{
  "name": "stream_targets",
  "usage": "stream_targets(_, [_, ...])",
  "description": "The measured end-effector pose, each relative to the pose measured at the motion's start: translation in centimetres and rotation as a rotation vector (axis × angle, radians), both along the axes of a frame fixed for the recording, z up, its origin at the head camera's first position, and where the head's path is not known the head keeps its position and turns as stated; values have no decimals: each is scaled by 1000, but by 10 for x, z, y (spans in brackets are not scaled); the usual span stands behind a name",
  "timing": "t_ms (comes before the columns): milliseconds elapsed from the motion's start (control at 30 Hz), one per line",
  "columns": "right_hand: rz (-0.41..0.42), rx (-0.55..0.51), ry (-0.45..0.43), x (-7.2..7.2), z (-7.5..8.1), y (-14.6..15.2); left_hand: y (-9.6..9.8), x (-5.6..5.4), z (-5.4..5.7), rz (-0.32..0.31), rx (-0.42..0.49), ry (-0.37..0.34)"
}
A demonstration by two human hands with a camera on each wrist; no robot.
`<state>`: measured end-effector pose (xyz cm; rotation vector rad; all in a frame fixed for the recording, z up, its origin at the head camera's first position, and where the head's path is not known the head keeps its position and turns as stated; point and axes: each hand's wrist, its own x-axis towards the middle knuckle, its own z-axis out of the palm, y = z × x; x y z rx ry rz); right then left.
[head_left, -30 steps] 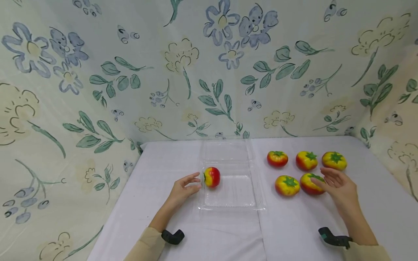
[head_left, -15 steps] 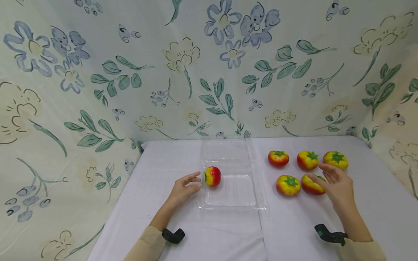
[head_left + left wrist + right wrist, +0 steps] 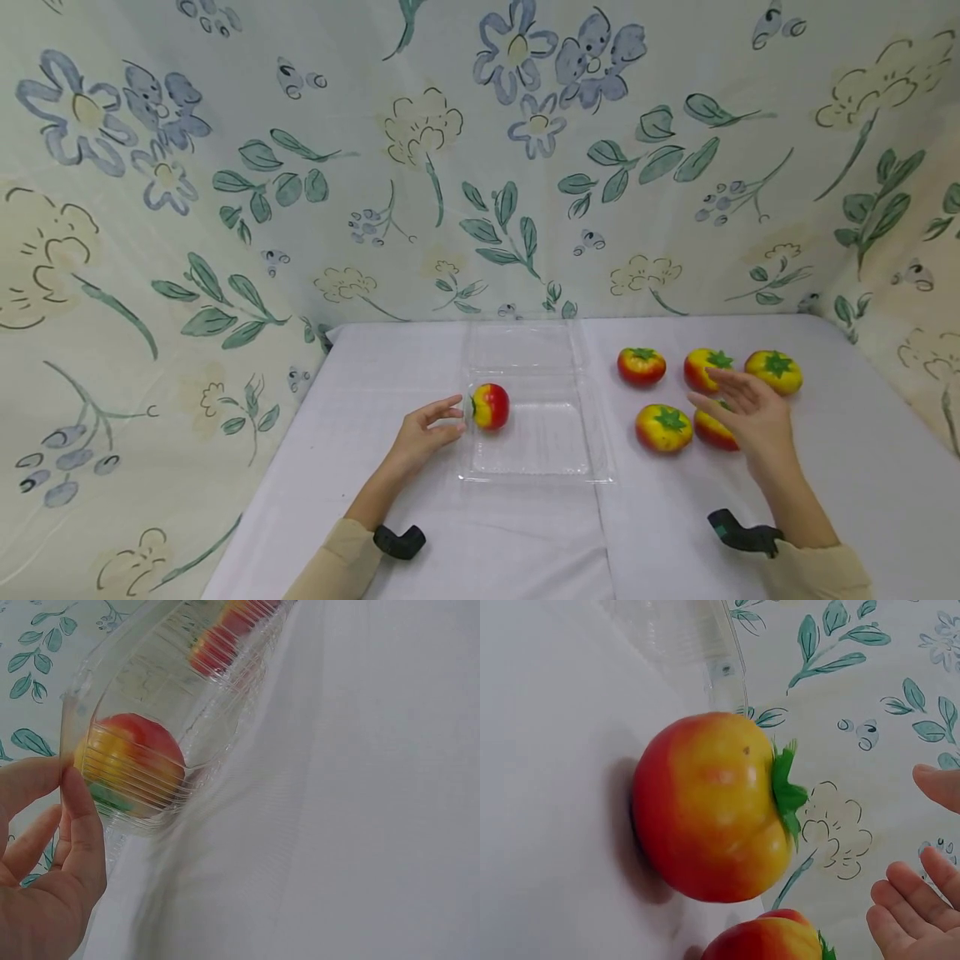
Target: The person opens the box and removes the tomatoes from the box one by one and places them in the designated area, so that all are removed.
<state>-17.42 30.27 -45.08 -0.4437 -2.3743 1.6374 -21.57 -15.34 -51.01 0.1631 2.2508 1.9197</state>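
Observation:
A clear plastic clamshell container [image 3: 536, 446] lies open on the table. One red-and-yellow artificial tomato [image 3: 491, 407] sits on its side at the left end of the container's near half. My left hand [image 3: 422, 439] pinches the container's left rim between thumb and finger, beside that tomato [image 3: 133, 761]. To the right, my right hand [image 3: 753, 425] hovers with relaxed, spread fingers, overlapping the near right tomato [image 3: 714, 429]. In the right wrist view, the right hand [image 3: 922, 907] is apart from the large tomato [image 3: 712, 810], with nothing between its fingers.
Beside the container stand several more tomatoes in two rows: a back left one [image 3: 641, 367], a back middle one [image 3: 703, 370], a back right one [image 3: 774, 372] and a near left one [image 3: 663, 428]. A floral cloth [image 3: 345, 192] hangs behind the white-covered table [image 3: 375, 358].
My right hand has moved left and slightly up over the tomatoes, from the near right one towards the back middle one. The left hand stays at the container's rim.

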Motion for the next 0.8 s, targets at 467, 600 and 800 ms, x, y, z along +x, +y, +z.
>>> stream_targets(467, [140,35,88,-6,9,-29,0,1,1,1,-4,0])
stream_targets(600, [175,49,97,-7,9,-38,0,1,1,1,-8,2])
stream_targets(800, [238,28,108,-10,11,-53,0,2,1,0,-16,0])
